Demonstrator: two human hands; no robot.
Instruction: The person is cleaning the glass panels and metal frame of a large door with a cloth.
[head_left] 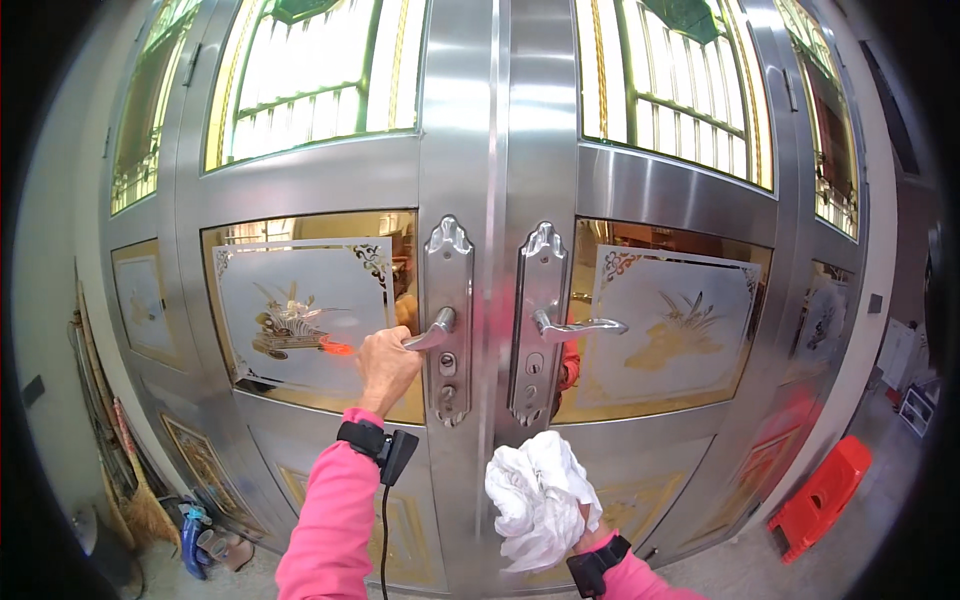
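Observation:
My left hand [388,364] is closed round the end of the left lever handle [440,326] on a stainless steel double door [310,180]. Below the right lever handle [585,328], my right hand [590,528] holds a bunched white cloth [540,492], which covers most of its fingers. The cloth hangs in front of the lower part of the door. Each handle sits on an ornate long metal plate, with a keyhole and a knob under the lever. Black bands circle both wrists over pink sleeves, and a cable runs down from the left one.
Gold-trimmed patterned panels [300,310] and bright barred glass [300,60] fill the door leaves. A straw broom [150,505], poles and blue footwear [192,540] stand by the left wall. On the right, a red plastic stool [828,495] leans on the floor.

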